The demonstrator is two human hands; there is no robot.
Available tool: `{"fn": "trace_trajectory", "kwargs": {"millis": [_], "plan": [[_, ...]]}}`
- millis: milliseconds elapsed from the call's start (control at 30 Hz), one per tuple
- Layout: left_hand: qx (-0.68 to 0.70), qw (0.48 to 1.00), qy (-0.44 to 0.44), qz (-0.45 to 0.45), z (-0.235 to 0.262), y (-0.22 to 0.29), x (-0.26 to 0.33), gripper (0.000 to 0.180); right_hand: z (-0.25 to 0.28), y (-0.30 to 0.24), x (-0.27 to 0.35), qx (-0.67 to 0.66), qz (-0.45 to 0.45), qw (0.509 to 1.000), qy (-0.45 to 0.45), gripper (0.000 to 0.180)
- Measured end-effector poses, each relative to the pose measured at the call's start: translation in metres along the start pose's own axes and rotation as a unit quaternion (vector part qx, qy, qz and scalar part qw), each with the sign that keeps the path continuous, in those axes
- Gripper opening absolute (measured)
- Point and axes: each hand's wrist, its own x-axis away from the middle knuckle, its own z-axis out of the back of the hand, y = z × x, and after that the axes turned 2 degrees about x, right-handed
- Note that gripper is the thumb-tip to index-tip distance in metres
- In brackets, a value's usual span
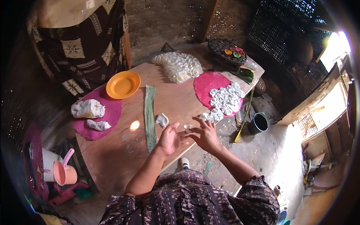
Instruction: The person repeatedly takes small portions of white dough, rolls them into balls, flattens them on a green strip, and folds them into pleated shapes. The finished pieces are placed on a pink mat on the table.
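A small white piece of dough [188, 127] sits between the thumb and fingers of my right hand [208, 138], above the table's near edge. Palm turned up, my left hand [170, 141] is close beside it with thumb and fingers apart; some of its fingertips overlap the right hand's. Just beyond my left hand, a torn lump of white dough [162, 120] lies on the table, beside a long green leaf strip [149, 112]. Right of my hands, white pleated dough rosettes [226, 98] cover part of a pink round mat [204, 88], a few spilling past its near edge.
Larger dough lumps [88, 108] rest on a magenta cloth [112, 119] at left, near an orange plate [123, 85]. Pale shaped pieces [180, 67] are heaped at the back. A dark rack [221, 47] holds coloured pieces. A black bucket [258, 123] stands on the floor at right.
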Motion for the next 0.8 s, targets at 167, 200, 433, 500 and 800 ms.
{"fn": "trace_trajectory", "kwargs": {"millis": [167, 200, 433, 500, 800], "plan": [[-0.151, 0.980, 0.121, 0.056, 0.015, -0.016, -0.006, 0.063, -0.019, 0.148, -0.014, -0.378, -0.229, 0.890, -0.112, 0.027], [-0.155, 0.978, 0.135, 0.042, 0.016, -0.015, -0.008, 0.066, -0.019, 0.180, -0.022, -0.271, -0.268, 0.922, -0.070, 0.026], [-0.194, 0.967, 0.162, -0.032, 0.013, 0.001, -0.031, 0.067, 0.002, 0.287, -0.083, 0.082, -0.209, 0.974, 0.038, 0.056], [-0.196, 0.964, 0.170, -0.055, 0.010, 0.006, -0.034, 0.063, 0.006, 0.281, -0.088, 0.084, -0.162, 0.983, 0.013, 0.056], [-0.197, 0.950, 0.221, -0.103, 0.015, 0.014, -0.024, 0.056, 0.012, 0.214, -0.048, 0.107, -0.061, 0.992, -0.038, 0.059]]}}
